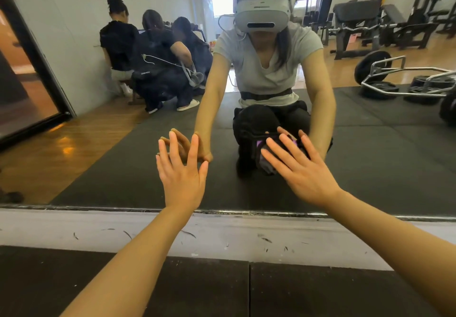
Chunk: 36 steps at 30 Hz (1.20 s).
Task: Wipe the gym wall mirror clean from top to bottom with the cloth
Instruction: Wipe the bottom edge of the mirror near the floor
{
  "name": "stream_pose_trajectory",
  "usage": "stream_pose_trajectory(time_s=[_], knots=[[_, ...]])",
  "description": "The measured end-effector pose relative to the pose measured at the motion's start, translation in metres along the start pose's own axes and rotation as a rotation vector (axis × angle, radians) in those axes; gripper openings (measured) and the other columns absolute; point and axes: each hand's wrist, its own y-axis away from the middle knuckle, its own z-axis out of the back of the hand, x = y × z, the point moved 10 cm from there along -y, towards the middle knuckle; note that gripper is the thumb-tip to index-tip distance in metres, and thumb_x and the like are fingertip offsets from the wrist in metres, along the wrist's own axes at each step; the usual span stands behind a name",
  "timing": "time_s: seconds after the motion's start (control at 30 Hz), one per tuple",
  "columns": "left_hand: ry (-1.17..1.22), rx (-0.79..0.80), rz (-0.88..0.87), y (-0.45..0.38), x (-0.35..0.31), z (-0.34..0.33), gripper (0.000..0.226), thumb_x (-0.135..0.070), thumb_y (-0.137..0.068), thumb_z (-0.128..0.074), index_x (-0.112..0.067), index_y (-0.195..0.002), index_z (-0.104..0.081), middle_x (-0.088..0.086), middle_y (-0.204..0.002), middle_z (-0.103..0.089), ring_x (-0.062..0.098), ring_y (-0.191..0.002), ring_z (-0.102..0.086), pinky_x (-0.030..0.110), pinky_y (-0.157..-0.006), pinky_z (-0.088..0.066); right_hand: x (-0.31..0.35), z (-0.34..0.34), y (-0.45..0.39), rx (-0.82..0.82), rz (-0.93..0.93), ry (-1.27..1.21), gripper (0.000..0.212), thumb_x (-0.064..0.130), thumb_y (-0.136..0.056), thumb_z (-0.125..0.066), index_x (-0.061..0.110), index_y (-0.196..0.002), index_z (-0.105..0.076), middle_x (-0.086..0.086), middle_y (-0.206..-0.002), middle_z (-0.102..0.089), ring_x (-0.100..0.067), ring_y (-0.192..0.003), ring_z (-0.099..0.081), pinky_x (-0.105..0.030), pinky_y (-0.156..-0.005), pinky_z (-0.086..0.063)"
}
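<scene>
The gym wall mirror [246,45] filled nearly the whole view, its lower edge meeting a scuffed white wall strip [222,233] above black floor mats [172,289]; it reflected the kneeling person, three people crouched by a wall, and weight benches and plates. Being rigid, fixed glass, it would likely take firm flat pressure but smear easily under bare skin, so contact was best kept to the cloth. The left hand [182,176] was spread with straight fingers low on the glass, fingertips seeming to meet their reflection, holding nothing. The right hand [301,168], well apart from it, lay flat with fingers splayed, pressing the cloth [267,163] against the lower mirror. The cloth, dark with a purple patch showing, was mostly hidden under the palm; it looked soft, light and limp, liable to bunch or slip, so pinning it under a broad palm suited it better than pinching a corner. With wiping this near the bottom edge, the task seemed close to finished. Small white lettering on a crouched person's dark trousers was too blurred to read.
</scene>
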Motion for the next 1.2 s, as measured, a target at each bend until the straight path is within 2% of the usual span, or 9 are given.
stream_pose_trajectory(time_s=[0.13,0.3,0.4,0.53,0.73,0.9,1.0,1.1,1.2], knots=[[0.004,0.012,-0.004,0.0,-0.002,0.002,0.068,-0.048,-0.094,-0.04,-0.021,-0.154,-0.023,0.017,-0.159,-0.009,0.056,-0.142,-0.022,0.068,-0.108,-0.027,0.026,-0.018,0.044,0.067,0.131,-0.004,0.077,-0.001,-0.088,-0.035,0.013,-0.16,-0.011,-0.009,-0.167,-0.002,-0.03,-0.155,0.003,-0.051,-0.123,0.006],[-0.011,0.053,-0.013,0.0,-0.002,0.002,0.07,-0.047,-0.092,-0.044,-0.022,-0.154,-0.023,0.017,-0.159,-0.009,0.057,-0.142,-0.023,0.069,-0.107,-0.029,0.041,-0.036,0.09,0.205,0.216,-0.008,0.107,0.014,-0.075,-0.074,0.013,-0.159,-0.008,-0.009,-0.167,0.002,-0.03,-0.154,0.004,-0.051,-0.124,0.006],[-0.005,0.054,-0.014,0.001,-0.001,0.003,0.071,-0.038,-0.092,-0.055,-0.023,-0.154,-0.024,0.018,-0.16,-0.011,0.055,-0.143,-0.022,0.07,-0.106,-0.033,0.03,-0.024,0.081,0.128,0.21,0.015,0.089,0.008,-0.085,-0.052,0.013,-0.16,-0.004,-0.01,-0.167,0.005,-0.03,-0.154,0.005,-0.051,-0.124,0.007],[0.003,0.068,0.013,0.001,0.0,0.004,0.073,-0.036,-0.09,-0.059,-0.024,-0.153,-0.025,0.023,-0.16,-0.016,0.054,-0.143,-0.022,0.07,-0.104,-0.036,-0.016,0.001,0.045,0.011,0.049,0.029,0.07,0.003,-0.093,-0.03,0.016,-0.16,-0.013,-0.009,-0.166,-0.008,-0.029,-0.155,-0.001,-0.051,-0.123,-0.002],[-0.009,0.063,0.008,0.001,-0.003,0.002,0.071,-0.039,-0.089,-0.054,-0.02,-0.153,-0.031,0.023,-0.159,-0.014,0.055,-0.143,-0.02,0.071,-0.102,-0.035,-0.068,0.029,0.017,-0.098,-0.157,0.013,0.068,0.009,-0.09,-0.047,0.016,-0.155,-0.03,-0.011,-0.163,-0.018,-0.03,-0.153,-0.01,-0.051,-0.122,-0.007],[-0.037,0.015,-0.012,0.002,-0.003,-0.001,0.082,-0.027,-0.082,-0.076,-0.017,-0.151,-0.033,0.029,-0.157,-0.016,0.059,-0.141,-0.02,0.074,-0.1,-0.036,-0.038,0.006,0.051,-0.048,-0.061,0.095,0.067,0.007,-0.088,-0.036,0.016,-0.154,-0.033,-0.008,-0.163,-0.018,-0.029,-0.155,-0.007,-0.051,-0.123,-0.008],[-0.042,0.002,-0.036,0.003,-0.003,-0.002,0.079,-0.03,-0.081,-0.071,-0.016,-0.15,-0.035,0.032,-0.156,-0.018,0.06,-0.139,-0.021,0.076,-0.098,-0.036,-0.016,-0.015,0.089,0.078,0.028,0.118,0.077,0.005,-0.083,-0.034,0.016,-0.158,-0.021,-0.006,-0.164,-0.015,-0.028,-0.155,-0.003,-0.05,-0.122,-0.009],[-0.028,0.009,-0.037,0.004,0.001,-0.003,0.078,-0.031,-0.082,-0.07,-0.016,-0.15,-0.035,0.032,-0.156,-0.017,0.06,-0.14,-0.019,0.077,-0.097,-0.035,-0.001,-0.028,0.115,0.185,0.11,0.14,0.086,0.005,-0.079,-0.033,0.017,-0.161,-0.011,-0.006,-0.166,-0.01,-0.028,-0.154,-0.003,-0.049,-0.124,0.001],[-0.023,-0.008,-0.042,0.004,0.0,0.0,0.066,-0.036,-0.095,-0.062,-0.015,-0.151,-0.034,0.031,-0.157,-0.015,0.059,-0.141,-0.017,0.077,-0.098,-0.034,-0.007,-0.024,0.112,0.214,0.184,0.129,0.088,0.011,-0.078,-0.049,0.019,-0.16,-0.017,-0.006,-0.167,-0.005,-0.027,-0.154,-0.004,-0.049,-0.123,-0.002]])
